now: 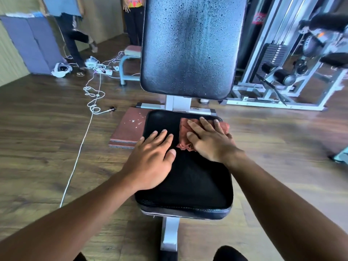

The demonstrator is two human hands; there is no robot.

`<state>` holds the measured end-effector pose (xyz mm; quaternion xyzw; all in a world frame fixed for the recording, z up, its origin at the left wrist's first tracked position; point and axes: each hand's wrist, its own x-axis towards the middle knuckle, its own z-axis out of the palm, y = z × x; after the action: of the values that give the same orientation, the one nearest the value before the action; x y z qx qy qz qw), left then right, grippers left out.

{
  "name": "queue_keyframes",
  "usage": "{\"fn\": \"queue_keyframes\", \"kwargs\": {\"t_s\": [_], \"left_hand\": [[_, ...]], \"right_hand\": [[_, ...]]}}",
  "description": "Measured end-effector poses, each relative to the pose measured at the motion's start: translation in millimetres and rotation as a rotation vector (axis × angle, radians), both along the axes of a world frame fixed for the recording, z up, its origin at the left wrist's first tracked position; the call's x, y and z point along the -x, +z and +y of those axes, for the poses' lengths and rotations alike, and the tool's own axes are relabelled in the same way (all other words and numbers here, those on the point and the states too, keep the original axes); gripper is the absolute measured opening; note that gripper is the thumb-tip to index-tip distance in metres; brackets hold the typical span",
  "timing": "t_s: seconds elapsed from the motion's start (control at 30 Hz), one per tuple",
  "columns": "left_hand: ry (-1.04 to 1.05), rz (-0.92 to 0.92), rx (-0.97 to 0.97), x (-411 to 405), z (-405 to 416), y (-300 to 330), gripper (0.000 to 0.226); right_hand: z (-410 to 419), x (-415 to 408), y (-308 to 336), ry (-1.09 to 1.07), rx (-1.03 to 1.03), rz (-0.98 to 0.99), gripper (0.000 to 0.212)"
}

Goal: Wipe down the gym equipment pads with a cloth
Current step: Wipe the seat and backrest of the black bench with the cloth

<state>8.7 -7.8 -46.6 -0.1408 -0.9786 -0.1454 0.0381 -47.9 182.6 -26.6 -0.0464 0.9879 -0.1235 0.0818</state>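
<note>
Cloth (183,133), crumpled and reddish-brown, lies under the flat right hand (211,141); left hand (150,162) rests flat on the black seat pad (195,183).

The right hand (211,140) covers most of the cloth (183,137); only its left and far edges show. The left hand (152,159) hides part of the seat pad (188,185). The back pad (190,46) is cut off at the top edge. Two people (71,34) at upper left are cropped above the waist. The weight machine (282,72) at right is blurred.

red label (259,18), partial white lettering, unreadable
</note>
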Motion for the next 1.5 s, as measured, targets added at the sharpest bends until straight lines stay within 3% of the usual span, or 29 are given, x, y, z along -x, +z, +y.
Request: {"fn": "queue_keyframes", "kwargs": {"t_s": [0.13,0.37,0.5,0.7,0.87,1.0,1.07,1.27,1.33,1.4,1.5], "left_hand": [[0.008,0.02,0.016,-0.5,1.8,-0.1,0.085],[0.008,-0.014,-0.024,0.4,1.5,0.6,0.072],[0.011,-0.006,-0.017,0.1,3.2,1.7,0.073],[0.018,-0.019,-0.084,-2.7,2.7,3.9,0.074],[0.028,-0.01,-0.134,-2.8,3.3,3.5,0.072],[0.043,-0.011,-0.264,-2.4,2.4,1.1,0.069],[0.077,0.007,-0.351,-4.7,2.2,2.1,0.056],[0.218,0.004,-0.628,-14.5,-2.0,16.2,0.04],[0.19,-0.025,-0.577,-15.3,-0.5,21.7,0.041],[0.189,-0.033,-0.501,-15.4,1.5,32.3,0.046],[0.081,0.037,-0.272,-17.1,17.6,45.9,0.057]], "right_hand": [[-3.2,-53.7,-4.3,0.09,-0.026,0.054,0.061],[-7.0,-79.4,6.7,0.087,-0.014,-0.017,0.062],[-17.5,-126.1,1.2,0.17,-0.064,0.073,0.078],[-14.5,-101.0,5.6,0.109,-0.019,0.048,0.064],[-22.9,-140.8,2.9,0.154,-0.084,0.102,0.085],[-24.7,-117.1,6.3,0.093,-0.04,0.061,0.067],[-35.9,-105.4,5.2,0.05,-0.046,0.052,0.065],[-63.2,-106.1,10.1,0.18,0.043,-0.01,0.064],[-48.9,-100.2,19.8,0.168,0.255,-0.023,0.061],[-26.6,-88.9,29.3,0.101,0.413,0.116,0.055],[4.1,-66.1,38.8,-0.057,0.379,0.218,0.049]]}}
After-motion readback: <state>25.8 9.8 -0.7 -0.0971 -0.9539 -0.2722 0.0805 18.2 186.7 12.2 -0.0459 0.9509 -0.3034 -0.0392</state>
